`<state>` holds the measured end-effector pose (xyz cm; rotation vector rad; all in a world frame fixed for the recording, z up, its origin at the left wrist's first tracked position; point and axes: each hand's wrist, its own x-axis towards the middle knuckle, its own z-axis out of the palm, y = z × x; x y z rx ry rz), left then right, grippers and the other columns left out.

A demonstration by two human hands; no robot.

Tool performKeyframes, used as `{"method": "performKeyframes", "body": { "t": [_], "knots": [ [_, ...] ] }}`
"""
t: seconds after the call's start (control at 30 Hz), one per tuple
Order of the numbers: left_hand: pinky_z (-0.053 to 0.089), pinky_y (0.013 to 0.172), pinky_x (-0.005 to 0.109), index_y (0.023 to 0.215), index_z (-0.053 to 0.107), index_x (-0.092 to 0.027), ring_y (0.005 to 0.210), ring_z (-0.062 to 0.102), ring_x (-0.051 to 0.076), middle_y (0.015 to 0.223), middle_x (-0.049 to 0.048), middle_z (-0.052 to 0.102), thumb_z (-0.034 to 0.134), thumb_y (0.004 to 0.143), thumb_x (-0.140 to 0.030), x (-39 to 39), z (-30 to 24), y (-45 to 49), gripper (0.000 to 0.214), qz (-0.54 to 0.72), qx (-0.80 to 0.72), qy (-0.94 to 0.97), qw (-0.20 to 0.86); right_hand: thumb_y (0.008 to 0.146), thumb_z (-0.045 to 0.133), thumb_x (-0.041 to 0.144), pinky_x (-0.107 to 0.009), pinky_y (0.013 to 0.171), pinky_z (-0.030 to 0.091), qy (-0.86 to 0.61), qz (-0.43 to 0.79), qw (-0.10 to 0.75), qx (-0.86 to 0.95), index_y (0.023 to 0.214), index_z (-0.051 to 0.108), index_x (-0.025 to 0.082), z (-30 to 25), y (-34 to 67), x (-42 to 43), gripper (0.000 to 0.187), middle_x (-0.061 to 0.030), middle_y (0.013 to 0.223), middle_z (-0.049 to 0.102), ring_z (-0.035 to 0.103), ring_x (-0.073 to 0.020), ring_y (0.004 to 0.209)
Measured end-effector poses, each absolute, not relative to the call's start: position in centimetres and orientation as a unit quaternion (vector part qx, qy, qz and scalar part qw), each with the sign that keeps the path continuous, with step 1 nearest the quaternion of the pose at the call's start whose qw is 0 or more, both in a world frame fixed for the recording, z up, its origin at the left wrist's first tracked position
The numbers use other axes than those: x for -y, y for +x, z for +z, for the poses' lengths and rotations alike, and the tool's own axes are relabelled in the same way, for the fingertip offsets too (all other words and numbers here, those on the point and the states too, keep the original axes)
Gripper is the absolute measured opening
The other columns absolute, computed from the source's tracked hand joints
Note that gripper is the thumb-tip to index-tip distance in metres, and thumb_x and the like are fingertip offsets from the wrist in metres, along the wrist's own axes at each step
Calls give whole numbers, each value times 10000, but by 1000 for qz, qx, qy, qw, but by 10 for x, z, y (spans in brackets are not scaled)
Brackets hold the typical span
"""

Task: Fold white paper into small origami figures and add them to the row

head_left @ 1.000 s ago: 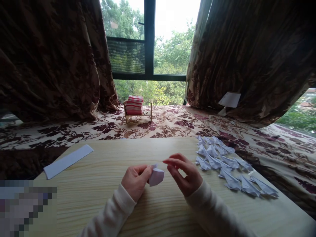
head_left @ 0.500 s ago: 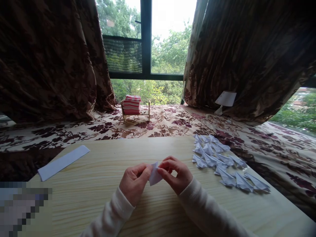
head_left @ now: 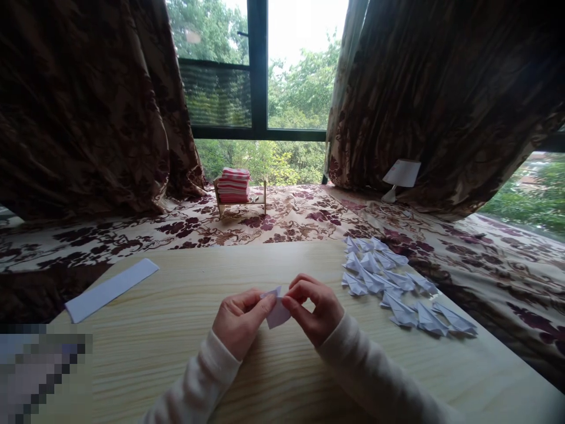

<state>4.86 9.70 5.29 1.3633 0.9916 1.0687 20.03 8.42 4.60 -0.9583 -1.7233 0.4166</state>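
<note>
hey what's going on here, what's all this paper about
A person is handling a small piece of folded white paper above a wooden table. The left hand pinches it between thumb and fingers, while the right hand has its fingertips at the opposite edge. Folded paper shapes lie grouped toward the table's right side, and a flat white strip lies on the left.

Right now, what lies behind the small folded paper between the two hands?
Pale wood-grain tabletop shows around the folded paper. The left hand grips its left side; the right hand pinches its right edge. Tabletop directly behind it, and any fingertips there, are covered.
</note>
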Motion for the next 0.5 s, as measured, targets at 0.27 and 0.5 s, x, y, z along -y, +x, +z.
{"method": "performKeyframes", "body": {
  "t": [0.27, 0.5],
  "knots": [
    [401, 676, 256, 697, 711, -132, 688, 539, 170, 657, 40, 655, 677, 612, -370, -104, 44, 45, 255, 456, -443, 510, 579, 843, 454, 237, -254, 553, 433, -420, 212, 513, 718, 736, 627, 143, 44, 210, -88, 224, -41, 697, 552, 518, -131, 618],
    [324, 482, 205, 498, 653, -123, 465, 441, 83, 444, -10, 546, 710, 548, -300, -105, 52, 42, 192, 353, -454, 534, 620, 805, 483, 174, -267, 574, 447, -397, 136, 498, 759, 698, 571, 161, 41, 210, -91, 139, -29, 693, 528, 507, -135, 630]
  ]
}}
